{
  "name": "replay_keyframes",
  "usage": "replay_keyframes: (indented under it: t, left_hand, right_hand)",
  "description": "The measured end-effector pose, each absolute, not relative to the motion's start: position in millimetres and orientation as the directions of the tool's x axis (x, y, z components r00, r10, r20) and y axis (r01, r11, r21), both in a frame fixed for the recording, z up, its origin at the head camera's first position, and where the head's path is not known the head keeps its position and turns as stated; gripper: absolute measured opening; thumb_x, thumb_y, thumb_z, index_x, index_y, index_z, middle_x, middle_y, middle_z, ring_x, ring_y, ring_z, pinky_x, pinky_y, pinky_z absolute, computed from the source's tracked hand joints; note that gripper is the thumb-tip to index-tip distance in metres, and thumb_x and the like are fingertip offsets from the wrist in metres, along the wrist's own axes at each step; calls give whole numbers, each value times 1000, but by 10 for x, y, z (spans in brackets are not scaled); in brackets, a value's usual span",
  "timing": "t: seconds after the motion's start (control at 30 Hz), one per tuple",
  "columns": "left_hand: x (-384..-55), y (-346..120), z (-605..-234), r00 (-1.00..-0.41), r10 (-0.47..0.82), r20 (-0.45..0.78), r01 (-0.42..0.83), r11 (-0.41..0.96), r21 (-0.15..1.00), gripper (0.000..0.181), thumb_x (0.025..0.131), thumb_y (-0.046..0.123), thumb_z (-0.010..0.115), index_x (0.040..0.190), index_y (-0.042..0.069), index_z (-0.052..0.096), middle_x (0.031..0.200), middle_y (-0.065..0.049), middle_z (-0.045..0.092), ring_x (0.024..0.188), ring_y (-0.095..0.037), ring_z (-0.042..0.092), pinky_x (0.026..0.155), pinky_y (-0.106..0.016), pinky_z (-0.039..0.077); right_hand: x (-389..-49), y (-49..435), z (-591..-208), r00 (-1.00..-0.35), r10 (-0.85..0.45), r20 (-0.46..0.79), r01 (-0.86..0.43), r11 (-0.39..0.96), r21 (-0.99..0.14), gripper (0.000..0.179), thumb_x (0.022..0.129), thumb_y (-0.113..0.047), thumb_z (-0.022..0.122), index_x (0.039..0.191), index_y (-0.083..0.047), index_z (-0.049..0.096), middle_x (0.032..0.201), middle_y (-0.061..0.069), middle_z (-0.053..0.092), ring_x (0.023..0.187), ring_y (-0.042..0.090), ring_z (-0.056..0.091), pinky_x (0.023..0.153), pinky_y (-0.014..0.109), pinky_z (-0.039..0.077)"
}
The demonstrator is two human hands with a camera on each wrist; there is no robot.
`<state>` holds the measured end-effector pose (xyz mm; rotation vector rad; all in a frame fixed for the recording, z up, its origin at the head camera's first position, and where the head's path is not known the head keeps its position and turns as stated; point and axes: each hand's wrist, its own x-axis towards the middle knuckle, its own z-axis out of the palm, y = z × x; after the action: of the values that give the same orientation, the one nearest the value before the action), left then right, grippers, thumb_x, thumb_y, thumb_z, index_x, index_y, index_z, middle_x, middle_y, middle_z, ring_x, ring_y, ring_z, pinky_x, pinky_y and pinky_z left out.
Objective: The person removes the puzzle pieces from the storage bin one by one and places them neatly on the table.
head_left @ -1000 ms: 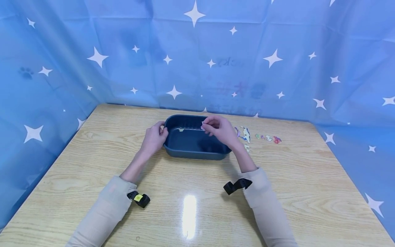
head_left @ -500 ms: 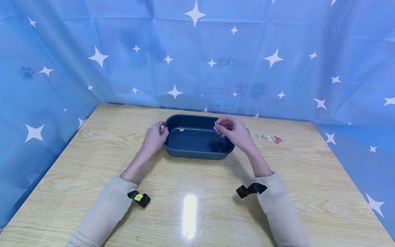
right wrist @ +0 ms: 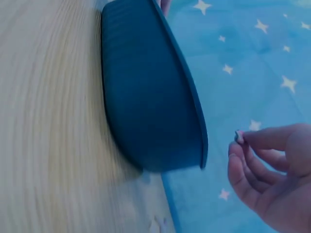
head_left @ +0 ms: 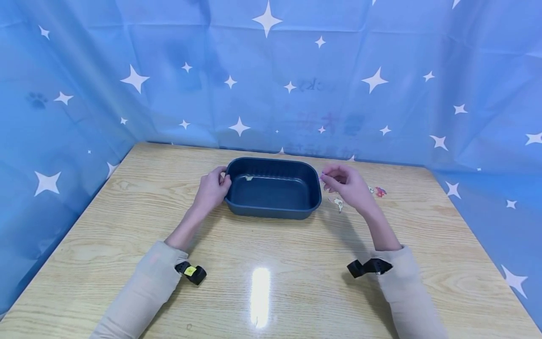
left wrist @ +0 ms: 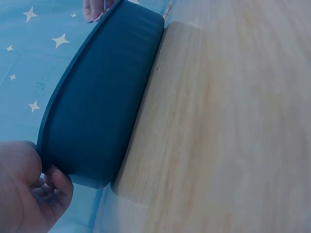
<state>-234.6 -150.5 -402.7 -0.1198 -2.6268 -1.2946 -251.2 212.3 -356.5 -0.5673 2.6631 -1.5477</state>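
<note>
My left hand [head_left: 211, 190] grips the left end of a dark blue rectangular basin [head_left: 268, 212], thumb and fingers at its rim. Inside the basin, near its far left, lies a small pale yellowish-green piece [head_left: 248, 178]. Just past the right rim, my right hand [head_left: 349, 186] pinches a small pinkish-white piece [right wrist: 239, 136] between thumb and forefinger, held above the table. Below that hand a small flat white cut-out piece [head_left: 338, 202] lies on the wood. A red and purple flat piece [head_left: 380, 192] lies farther right; other pieces are partly hidden behind the hand.
The basin stands on a light wooden table [head_left: 169, 292] towards its back edge. Behind and along both sides hangs a blue cloth [head_left: 178, 42] with white stars. A bright light reflection [head_left: 259, 296] shows on the table in front.
My right hand has moved right, from over the basin to beyond its right rim, with the small piece still pinched. My left hand and the basin stay in place.
</note>
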Motion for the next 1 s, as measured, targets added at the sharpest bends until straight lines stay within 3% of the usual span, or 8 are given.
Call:
replay_keyframes:
  t: [0.2,0.47,0.8,1.0]
  left_hand:
    - [-2341,-1518,-4039,-973,-16,228,172,607,776,38,101,11,49,133,-6,58,64,-1,45,49,-16,45,52,-31,40]
    - [-2337,-1516,-4039,-973,-15,232,176,604,777,38,101,11,49,134,-6,58,64,-1,45,49,-16,45,51,-30,38]
    - [-2337,-1515,-4029,-973,-11,229,175,606,776,38,101,12,49,134,-6,57,64,-2,45,50,-17,44,51,-30,38]
    - [-2341,-1517,-4030,-974,-8,226,175,605,777,38,101,11,49,134,-6,57,63,-1,45,49,-17,45,51,-30,39]
  right_hand:
    - [-2480,2383,-3618,-933,-315,174,-312,467,-828,25,101,-16,63,118,3,62,91,5,67,79,23,64,69,28,55]
    - [-2457,2706,-3674,-961,-260,93,-235,592,-771,30,103,-21,60,122,2,62,101,20,68,81,24,66,70,35,56]
    - [-2405,2911,-3760,-980,-173,-96,-44,662,-748,32,100,-19,64,113,9,64,94,18,68,80,23,64,71,33,56]
    - [-2438,2989,-3854,-974,-168,-155,-5,696,-718,29,98,-17,67,110,10,66,88,12,69,75,19,64,69,31,55]
